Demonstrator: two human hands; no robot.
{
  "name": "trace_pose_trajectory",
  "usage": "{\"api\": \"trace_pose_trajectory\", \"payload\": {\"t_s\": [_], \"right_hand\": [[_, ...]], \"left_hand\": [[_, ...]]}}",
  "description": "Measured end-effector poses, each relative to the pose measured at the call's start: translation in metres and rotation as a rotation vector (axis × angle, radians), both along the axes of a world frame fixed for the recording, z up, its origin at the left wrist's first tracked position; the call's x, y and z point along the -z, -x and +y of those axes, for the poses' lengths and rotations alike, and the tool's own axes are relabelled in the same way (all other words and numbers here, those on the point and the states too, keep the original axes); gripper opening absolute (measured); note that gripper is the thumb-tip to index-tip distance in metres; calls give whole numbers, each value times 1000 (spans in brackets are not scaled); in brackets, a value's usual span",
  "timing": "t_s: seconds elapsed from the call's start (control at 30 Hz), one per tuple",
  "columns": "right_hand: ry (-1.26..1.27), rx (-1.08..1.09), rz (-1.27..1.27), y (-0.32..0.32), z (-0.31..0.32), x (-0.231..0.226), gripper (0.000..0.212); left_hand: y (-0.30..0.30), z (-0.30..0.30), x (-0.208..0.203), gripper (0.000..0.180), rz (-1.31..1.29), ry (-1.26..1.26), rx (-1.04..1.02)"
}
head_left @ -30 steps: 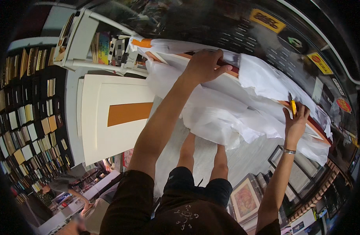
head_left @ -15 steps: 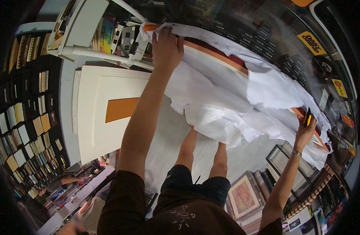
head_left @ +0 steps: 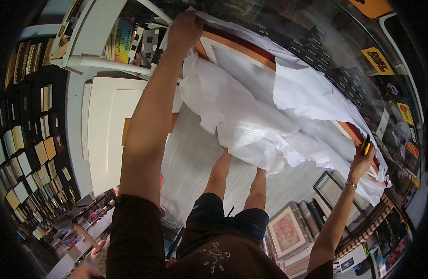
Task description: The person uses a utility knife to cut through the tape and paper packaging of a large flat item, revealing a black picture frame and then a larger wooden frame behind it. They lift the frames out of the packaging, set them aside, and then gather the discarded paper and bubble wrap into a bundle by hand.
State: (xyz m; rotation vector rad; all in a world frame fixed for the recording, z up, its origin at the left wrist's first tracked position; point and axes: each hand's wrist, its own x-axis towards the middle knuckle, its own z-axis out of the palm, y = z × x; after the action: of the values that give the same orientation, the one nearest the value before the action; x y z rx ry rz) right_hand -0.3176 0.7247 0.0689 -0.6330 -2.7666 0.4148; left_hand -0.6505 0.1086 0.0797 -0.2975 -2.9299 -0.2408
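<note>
A large frame [head_left: 232,46] with an orange and dark red border stands tilted before the person, half draped in crumpled white paper [head_left: 269,116]; the paper hangs down from its top edge and over its middle, reaching toward the person's legs. The left hand [head_left: 185,29] grips the frame's upper corner, fingers closed on the paper's edge there. The right hand [head_left: 361,160] is at the frame's far lower corner, fingers wrapped round a small yellow and black tool [head_left: 365,146]; a bracelet [head_left: 350,184] sits on that wrist. Below the right fingers, framed pictures [head_left: 288,232] lean in a row on the floor. Beside the left arm lies a white board [head_left: 107,130] with an orange patch; beyond it, shelves of frame samples [head_left: 23,153].
</note>
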Motion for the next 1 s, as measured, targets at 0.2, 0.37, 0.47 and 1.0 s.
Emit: {"api": "trace_pose_trajectory", "payload": {"t_s": [0.2, 0.37, 0.47, 1.0], "right_hand": [[39, 16, 35, -6, -2, 4, 42], [222, 117, 67, -10, 0, 8, 38], [182, 113, 69, -11, -1, 9, 38], [227, 116, 98, -7, 2, 11, 40]], "left_hand": [[-32, -1, 3, 29, 461, -229, 79], [-36, 1, 31, 44, 394, -707, -196], [-25, -5, 37, 40, 226, -939, -303], [40, -36, 36, 37, -608, -682, -456]]}}
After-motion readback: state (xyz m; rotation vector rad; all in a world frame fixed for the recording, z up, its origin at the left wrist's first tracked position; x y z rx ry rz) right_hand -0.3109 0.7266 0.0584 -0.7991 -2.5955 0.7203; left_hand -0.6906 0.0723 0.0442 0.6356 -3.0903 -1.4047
